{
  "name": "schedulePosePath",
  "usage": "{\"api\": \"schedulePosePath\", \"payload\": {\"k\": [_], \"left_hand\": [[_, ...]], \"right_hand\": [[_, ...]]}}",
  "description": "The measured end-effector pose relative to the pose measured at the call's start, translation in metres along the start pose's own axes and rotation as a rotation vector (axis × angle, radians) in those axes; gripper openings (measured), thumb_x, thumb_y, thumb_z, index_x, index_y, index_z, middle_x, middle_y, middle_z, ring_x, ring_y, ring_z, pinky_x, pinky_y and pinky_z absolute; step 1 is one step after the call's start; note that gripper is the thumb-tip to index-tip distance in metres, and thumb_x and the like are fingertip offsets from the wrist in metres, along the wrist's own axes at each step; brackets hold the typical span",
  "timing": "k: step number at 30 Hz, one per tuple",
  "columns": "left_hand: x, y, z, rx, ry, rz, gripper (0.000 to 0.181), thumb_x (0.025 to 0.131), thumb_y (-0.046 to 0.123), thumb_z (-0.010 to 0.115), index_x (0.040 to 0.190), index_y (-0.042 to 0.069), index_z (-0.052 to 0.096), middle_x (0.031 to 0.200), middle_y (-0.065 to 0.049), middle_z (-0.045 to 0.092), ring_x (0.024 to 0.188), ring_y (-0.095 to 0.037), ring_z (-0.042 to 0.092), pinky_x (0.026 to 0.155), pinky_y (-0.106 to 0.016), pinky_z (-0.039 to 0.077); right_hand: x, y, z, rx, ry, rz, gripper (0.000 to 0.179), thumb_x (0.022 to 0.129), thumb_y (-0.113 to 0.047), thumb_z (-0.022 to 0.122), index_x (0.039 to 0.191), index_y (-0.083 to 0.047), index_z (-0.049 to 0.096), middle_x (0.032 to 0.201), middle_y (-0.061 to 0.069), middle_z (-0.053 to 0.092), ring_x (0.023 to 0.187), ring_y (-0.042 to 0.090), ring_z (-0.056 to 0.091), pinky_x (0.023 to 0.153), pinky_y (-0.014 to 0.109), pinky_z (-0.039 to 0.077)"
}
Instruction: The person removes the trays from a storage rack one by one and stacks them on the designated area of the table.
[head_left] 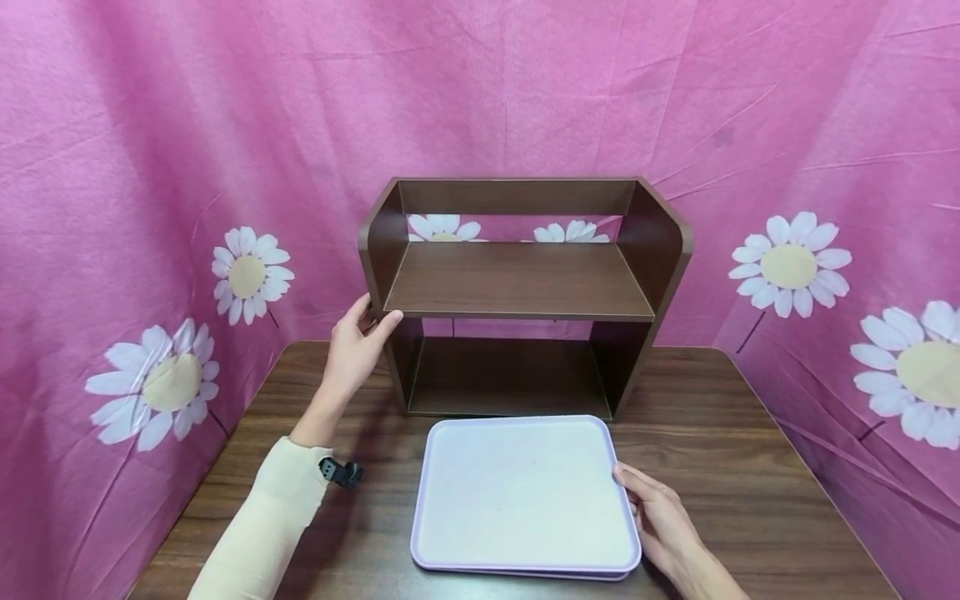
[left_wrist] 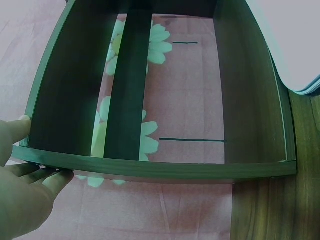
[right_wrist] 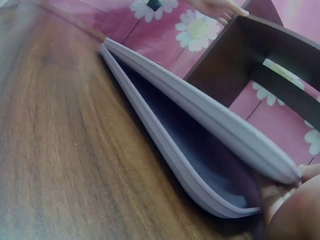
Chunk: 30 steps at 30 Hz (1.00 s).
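My left hand (head_left: 356, 354) grips the left side panel of a dark brown two-tier wooden shelf (head_left: 517, 279), thumb on its front edge at the middle board. In the left wrist view, the fingers (left_wrist: 57, 180) curl around the panel's outer face. My right hand (head_left: 667, 525) pinches the right edge of a pale lilac rectangular tray (head_left: 525, 492) in front of the shelf. The right wrist view shows this tray's near side raised, with a gap over a second, similar tray (right_wrist: 162, 145) lying on the table. From the head, the lower tray is mostly hidden.
The shelf stands upright toward the back of a brown wood-grain table (head_left: 720, 450), both its tiers bare. A pink curtain (head_left: 517, 92) with white daisies surrounds the table's back and sides. The trays lie close to the shelf's front edge.
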<state>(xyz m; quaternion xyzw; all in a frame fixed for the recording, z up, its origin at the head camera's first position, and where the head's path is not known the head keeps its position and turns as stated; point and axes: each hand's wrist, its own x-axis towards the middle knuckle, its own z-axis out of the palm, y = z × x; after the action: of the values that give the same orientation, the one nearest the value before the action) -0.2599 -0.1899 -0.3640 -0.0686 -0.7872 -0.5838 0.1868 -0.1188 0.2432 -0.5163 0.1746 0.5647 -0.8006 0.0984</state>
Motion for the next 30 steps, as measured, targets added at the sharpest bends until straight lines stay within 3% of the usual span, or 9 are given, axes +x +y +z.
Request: {"api": "schedulePosePath", "payload": {"k": [3, 6, 9, 14, 18, 25, 30], "left_hand": [[0.000, -0.001, 0.000, 0.008, 0.000, 0.004, 0.054, 0.102, 0.023, 0.075, 0.151, 0.006, 0.058, 0.144, -0.022, 0.066, 0.138, -0.031, 0.062, 0.114, -0.040, 0.053], [0.000, -0.001, 0.000, 0.008, 0.003, 0.008, 0.054, 0.102, 0.023, 0.075, 0.151, 0.006, 0.058, 0.142, -0.022, 0.067, 0.137, -0.030, 0.063, 0.113, -0.040, 0.054], [0.000, -0.001, -0.001, 0.008, 0.003, 0.011, 0.053, 0.102, 0.023, 0.075, 0.150, 0.007, 0.058, 0.142, -0.022, 0.068, 0.136, -0.029, 0.064, 0.113, -0.040, 0.055], [0.000, 0.000, 0.000, 0.013, 0.002, 0.011, 0.053, 0.102, 0.023, 0.075, 0.150, 0.007, 0.059, 0.140, -0.021, 0.068, 0.134, -0.027, 0.065, 0.112, -0.040, 0.055], [0.000, 0.000, 0.001, 0.012, 0.002, 0.009, 0.053, 0.102, 0.023, 0.076, 0.150, 0.007, 0.059, 0.140, -0.021, 0.069, 0.134, -0.027, 0.065, 0.112, -0.040, 0.055], [-0.001, -0.001, 0.001, 0.013, -0.002, 0.002, 0.053, 0.102, 0.024, 0.076, 0.150, 0.007, 0.059, 0.141, -0.021, 0.068, 0.135, -0.027, 0.064, 0.113, -0.040, 0.055], [0.000, -0.001, 0.000, 0.018, 0.004, -0.001, 0.054, 0.102, 0.026, 0.076, 0.150, 0.009, 0.059, 0.140, -0.020, 0.069, 0.134, -0.026, 0.065, 0.112, -0.040, 0.056]], "right_hand": [[0.000, -0.001, 0.000, -0.060, 0.019, 0.049, 0.020, 0.110, -0.017, 0.059, 0.125, -0.018, 0.072, 0.081, -0.011, 0.070, 0.066, 0.000, 0.058, 0.055, 0.014, 0.047], [-0.001, -0.003, 0.001, -0.171, 0.042, 0.076, 0.042, 0.110, -0.020, 0.059, 0.148, -0.004, 0.058, 0.082, -0.009, 0.072, 0.069, 0.002, 0.062, 0.059, 0.018, 0.052], [0.000, -0.004, 0.004, -0.299, 0.068, 0.057, 0.058, 0.110, -0.023, 0.059, 0.157, 0.007, 0.044, 0.087, -0.006, 0.074, 0.075, 0.006, 0.067, 0.064, 0.023, 0.058], [0.000, -0.010, 0.008, -0.528, 0.110, -0.050, 0.050, 0.109, -0.020, 0.060, 0.146, 0.013, 0.054, 0.109, 0.013, 0.079, 0.086, 0.014, 0.072, 0.071, 0.031, 0.065], [0.000, -0.015, 0.008, -0.694, 0.120, -0.132, 0.041, 0.107, -0.015, 0.062, 0.137, 0.013, 0.064, 0.116, 0.023, 0.077, 0.084, 0.016, 0.071, 0.067, 0.030, 0.064], [-0.001, -0.021, 0.007, -0.956, 0.158, -0.261, 0.032, 0.101, -0.017, 0.071, 0.123, 0.005, 0.076, 0.104, 0.019, 0.079, 0.061, 0.015, 0.066, 0.053, 0.028, 0.058], [0.000, -0.018, 0.005, -1.042, 0.119, -0.352, 0.029, 0.096, -0.008, 0.075, 0.122, 0.006, 0.077, 0.091, 0.010, 0.072, 0.050, 0.015, 0.063, 0.045, 0.027, 0.056]]}}
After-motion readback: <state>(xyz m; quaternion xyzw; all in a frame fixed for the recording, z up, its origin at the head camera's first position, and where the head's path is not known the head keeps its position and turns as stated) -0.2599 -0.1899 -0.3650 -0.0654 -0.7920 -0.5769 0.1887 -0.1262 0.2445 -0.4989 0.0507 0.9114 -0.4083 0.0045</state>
